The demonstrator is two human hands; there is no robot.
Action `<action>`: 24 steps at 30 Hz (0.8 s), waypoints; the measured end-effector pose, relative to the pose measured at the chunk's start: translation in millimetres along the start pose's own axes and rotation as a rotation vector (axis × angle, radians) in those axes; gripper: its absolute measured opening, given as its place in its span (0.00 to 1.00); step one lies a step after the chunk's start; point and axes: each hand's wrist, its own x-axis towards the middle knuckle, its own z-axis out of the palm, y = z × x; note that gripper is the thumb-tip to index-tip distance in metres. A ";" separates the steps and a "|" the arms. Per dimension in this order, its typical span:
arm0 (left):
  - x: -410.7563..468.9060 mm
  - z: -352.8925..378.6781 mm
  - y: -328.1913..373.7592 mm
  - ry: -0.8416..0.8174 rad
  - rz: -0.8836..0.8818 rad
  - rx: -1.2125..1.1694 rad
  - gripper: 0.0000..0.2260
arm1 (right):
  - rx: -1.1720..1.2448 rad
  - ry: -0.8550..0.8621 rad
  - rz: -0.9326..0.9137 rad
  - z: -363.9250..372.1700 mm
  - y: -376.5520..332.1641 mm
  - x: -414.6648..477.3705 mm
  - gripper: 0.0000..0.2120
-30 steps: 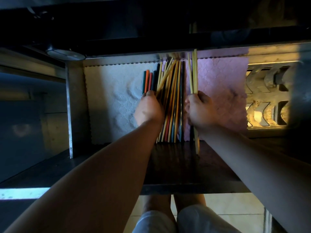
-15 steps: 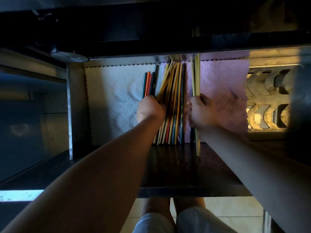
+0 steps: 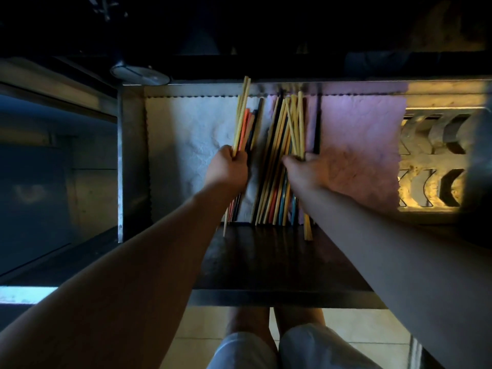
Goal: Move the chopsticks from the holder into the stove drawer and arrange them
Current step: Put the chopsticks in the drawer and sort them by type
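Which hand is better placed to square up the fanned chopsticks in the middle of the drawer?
Right. The right hand grips the fanned chopsticks; the left hand holds a separate yellow bundle over the white liner.

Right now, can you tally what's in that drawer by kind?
Hands: 2 (left hand, right hand)
Liners: 2 (white liner, pink liner)
Chopsticks: too overlapped to count
Total: 4, plus the chopsticks

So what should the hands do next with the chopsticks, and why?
Probably lay the left hand's yellow sticks down flat on the white liner: they poke past the drawer's back rim, apart from the pile, while the right hand grips its own yellow bunch.
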 end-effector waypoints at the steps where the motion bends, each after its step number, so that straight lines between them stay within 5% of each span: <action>1: -1.2 2.7 0.7 -0.002 -0.033 -0.054 0.12 | -0.021 0.044 -0.012 1.5 -1.2 0.2 0.12; 24: -0.3 5.4 -5.1 -0.019 -0.048 -0.069 0.07 | -0.023 0.150 -0.048 10.6 3.3 -4.0 0.15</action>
